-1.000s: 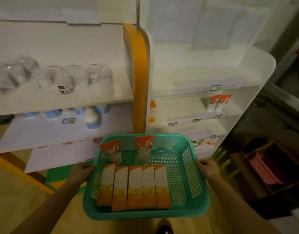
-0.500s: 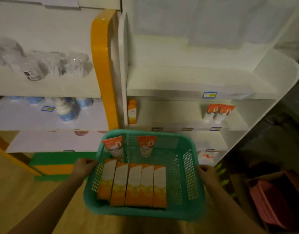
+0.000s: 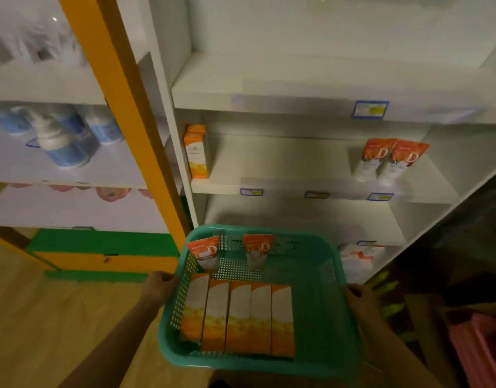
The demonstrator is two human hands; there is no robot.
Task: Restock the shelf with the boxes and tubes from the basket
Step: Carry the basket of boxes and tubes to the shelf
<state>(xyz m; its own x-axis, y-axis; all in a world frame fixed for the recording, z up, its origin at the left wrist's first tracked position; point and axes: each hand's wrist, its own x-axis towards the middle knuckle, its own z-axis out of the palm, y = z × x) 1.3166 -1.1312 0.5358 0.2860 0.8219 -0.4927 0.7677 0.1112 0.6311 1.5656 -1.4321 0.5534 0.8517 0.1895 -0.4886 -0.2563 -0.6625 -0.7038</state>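
Holding the basket (image 3: 333, 303) in front of the shelf (image 3: 283, 169); we judge this the approach step, nothing stocked yet. Our left hand (image 3: 160, 287) grips the left rim and our right hand (image 3: 358, 301) the right rim, fingers curled over both edges. Five boxes (image 3: 238, 317) lie flat in the basket, with two tubes (image 3: 204, 252) against its far wall. The shelf holds a matching box (image 3: 196, 152) at left and shelf tubes (image 3: 389, 161) at right. Next we need a free hand: park the basket or brace it one-handed.
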